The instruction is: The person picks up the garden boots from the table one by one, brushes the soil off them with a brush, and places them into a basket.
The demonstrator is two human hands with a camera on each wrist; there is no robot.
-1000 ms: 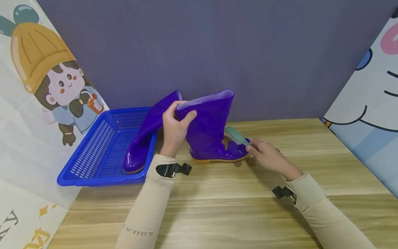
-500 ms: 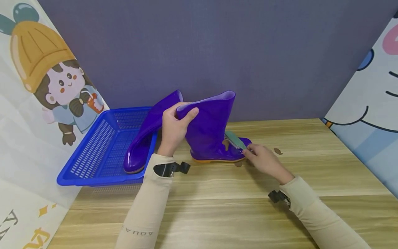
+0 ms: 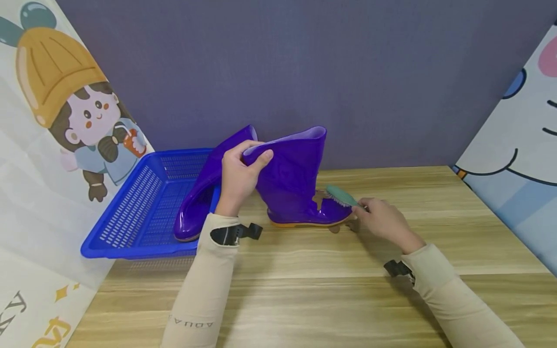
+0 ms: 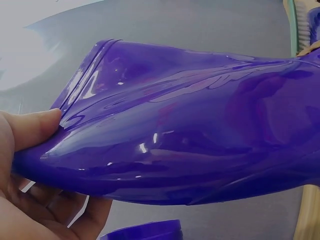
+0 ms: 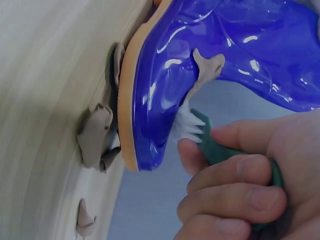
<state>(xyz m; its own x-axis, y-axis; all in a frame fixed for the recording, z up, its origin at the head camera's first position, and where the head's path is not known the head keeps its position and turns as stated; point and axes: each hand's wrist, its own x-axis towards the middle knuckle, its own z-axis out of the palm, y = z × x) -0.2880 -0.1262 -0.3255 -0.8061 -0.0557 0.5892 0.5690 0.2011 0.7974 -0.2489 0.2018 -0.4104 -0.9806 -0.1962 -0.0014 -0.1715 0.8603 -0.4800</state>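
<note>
A glossy purple rain boot [image 3: 289, 176] with a tan sole stands upright on the wooden table. My left hand [image 3: 239, 176] pinches the top rim of its shaft, thumb outside, squeezing the opening narrow. In my right hand [image 3: 385, 220] is a green-handled brush [image 3: 341, 195], its white bristles at the boot's toe. The right wrist view has fingers curled round the handle and the bristles [image 5: 190, 125] against the upper. A brown, mud-like piece [image 5: 207, 67] clings to the instep. Other brown flakes [image 5: 95, 135] lie beside the sole.
Left of the boot, a blue plastic basket [image 3: 135, 254] holds a second purple boot [image 3: 193, 217], which leans out over the basket's right side. A dark grey panel [image 3: 278, 72] rises behind the table, with cartoon-printed sheets at both sides.
The brush came toward the person, then shifted right along the toe with the right hand. Brown flakes by the toe show again. The left hand keeps its hold, having moved slightly left.
</note>
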